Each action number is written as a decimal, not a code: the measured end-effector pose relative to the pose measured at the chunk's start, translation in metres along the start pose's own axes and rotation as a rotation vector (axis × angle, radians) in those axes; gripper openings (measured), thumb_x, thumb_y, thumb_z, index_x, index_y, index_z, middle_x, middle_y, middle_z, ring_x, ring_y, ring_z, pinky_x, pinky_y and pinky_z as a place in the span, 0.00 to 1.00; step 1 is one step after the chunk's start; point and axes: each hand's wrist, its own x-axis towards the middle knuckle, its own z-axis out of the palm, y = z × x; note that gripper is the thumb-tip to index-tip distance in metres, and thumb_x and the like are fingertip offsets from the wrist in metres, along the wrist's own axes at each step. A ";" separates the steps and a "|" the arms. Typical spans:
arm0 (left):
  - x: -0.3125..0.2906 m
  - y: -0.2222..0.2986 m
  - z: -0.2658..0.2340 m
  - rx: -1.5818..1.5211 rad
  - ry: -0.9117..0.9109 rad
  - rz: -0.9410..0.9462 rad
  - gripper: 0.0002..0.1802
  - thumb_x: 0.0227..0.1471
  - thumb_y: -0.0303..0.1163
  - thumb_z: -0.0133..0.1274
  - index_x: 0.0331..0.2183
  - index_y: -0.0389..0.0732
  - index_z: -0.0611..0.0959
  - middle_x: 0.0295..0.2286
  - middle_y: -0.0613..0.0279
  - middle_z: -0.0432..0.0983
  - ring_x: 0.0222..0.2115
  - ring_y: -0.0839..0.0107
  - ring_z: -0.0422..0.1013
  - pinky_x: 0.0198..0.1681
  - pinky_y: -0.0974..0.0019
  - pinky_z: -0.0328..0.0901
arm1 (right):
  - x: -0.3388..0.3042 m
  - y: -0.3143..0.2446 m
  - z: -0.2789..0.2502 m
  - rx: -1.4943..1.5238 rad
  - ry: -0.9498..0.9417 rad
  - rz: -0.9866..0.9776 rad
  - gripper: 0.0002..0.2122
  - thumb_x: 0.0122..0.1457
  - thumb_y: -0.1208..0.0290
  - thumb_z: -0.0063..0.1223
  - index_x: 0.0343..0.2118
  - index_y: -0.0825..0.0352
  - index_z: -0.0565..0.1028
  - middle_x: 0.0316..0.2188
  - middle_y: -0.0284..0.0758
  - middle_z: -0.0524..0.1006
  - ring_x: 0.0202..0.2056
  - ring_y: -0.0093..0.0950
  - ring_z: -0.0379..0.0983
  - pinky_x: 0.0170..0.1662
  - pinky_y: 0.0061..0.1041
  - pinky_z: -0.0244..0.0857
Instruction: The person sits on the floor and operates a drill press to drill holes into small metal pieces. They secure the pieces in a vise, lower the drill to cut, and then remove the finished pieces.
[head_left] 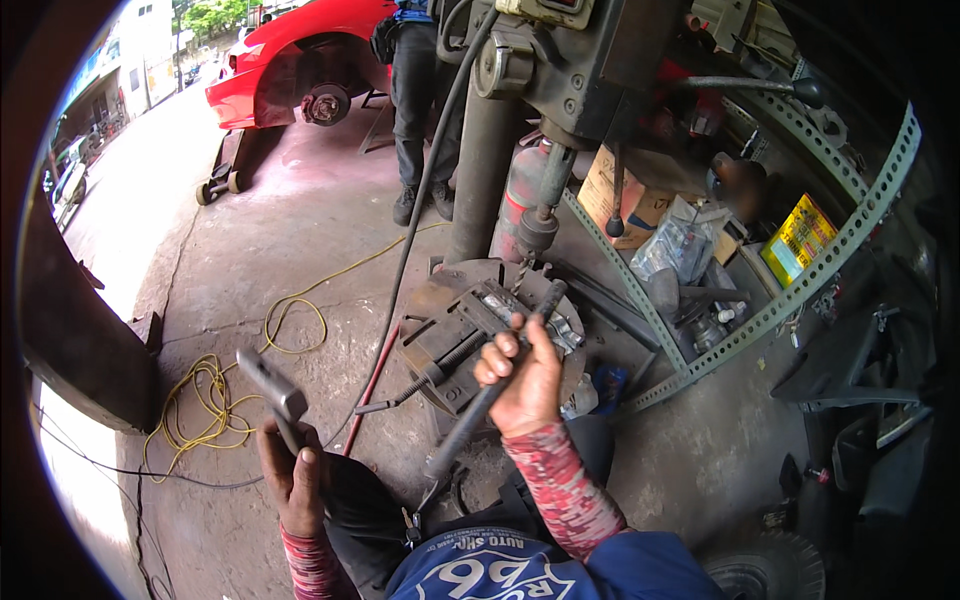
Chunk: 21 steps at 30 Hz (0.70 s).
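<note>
My left hand is closed around the handle of a hammer, its grey metal head raised above the fist. In my right hand I grip a dark round metal bar, which slants from near my lap up toward the drill press. Just beyond that hand lies a machine vise with a threaded screw, on the round table of the press. A drill bit points down over the vise from the chuck. The bar passes in front of part of the vise and table.
The drill press column rises ahead. A yellow cord lies coiled on the floor at left. At right stands a perforated metal rack beside a cardboard box. Another person stands near a red car.
</note>
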 end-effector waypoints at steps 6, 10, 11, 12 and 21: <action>-0.008 -0.011 0.012 -0.096 -0.082 -0.166 0.20 0.61 0.43 0.56 0.43 0.38 0.71 0.18 0.70 0.65 0.12 0.82 0.59 0.13 0.77 0.53 | 0.027 0.036 0.023 0.062 0.003 0.029 0.10 0.62 0.59 0.54 0.28 0.56 0.69 0.20 0.24 0.66 0.22 0.21 0.60 0.28 0.24 0.57; -0.011 -0.016 0.017 -0.054 -0.130 -0.219 0.22 0.65 0.47 0.48 0.41 0.35 0.74 0.17 0.70 0.65 0.12 0.81 0.59 0.13 0.75 0.54 | 0.059 0.043 0.025 0.035 0.171 0.056 0.13 0.61 0.61 0.55 0.23 0.54 0.64 0.15 0.22 0.63 0.16 0.20 0.59 0.21 0.22 0.55; -0.011 -0.016 0.018 -0.088 -0.170 -0.196 0.23 0.66 0.48 0.46 0.41 0.34 0.75 0.17 0.69 0.65 0.12 0.81 0.59 0.13 0.74 0.55 | 0.067 0.043 0.025 0.044 0.174 0.055 0.14 0.61 0.61 0.55 0.22 0.54 0.64 0.15 0.22 0.62 0.16 0.20 0.58 0.20 0.22 0.55; -0.010 -0.015 0.019 -0.050 -0.105 -0.216 0.24 0.66 0.49 0.46 0.42 0.34 0.75 0.16 0.70 0.65 0.12 0.81 0.59 0.13 0.74 0.55 | 0.076 0.044 0.025 0.052 0.219 0.048 0.14 0.61 0.61 0.54 0.22 0.54 0.63 0.15 0.22 0.62 0.16 0.20 0.58 0.20 0.22 0.55; -0.008 -0.031 -0.011 -0.411 0.361 -0.264 0.16 0.65 0.41 0.44 0.48 0.42 0.74 0.19 0.72 0.58 0.13 0.81 0.58 0.14 0.74 0.57 | 0.109 0.053 0.027 0.043 0.261 -0.041 0.15 0.65 0.57 0.52 0.25 0.55 0.61 0.16 0.22 0.62 0.17 0.19 0.57 0.22 0.23 0.55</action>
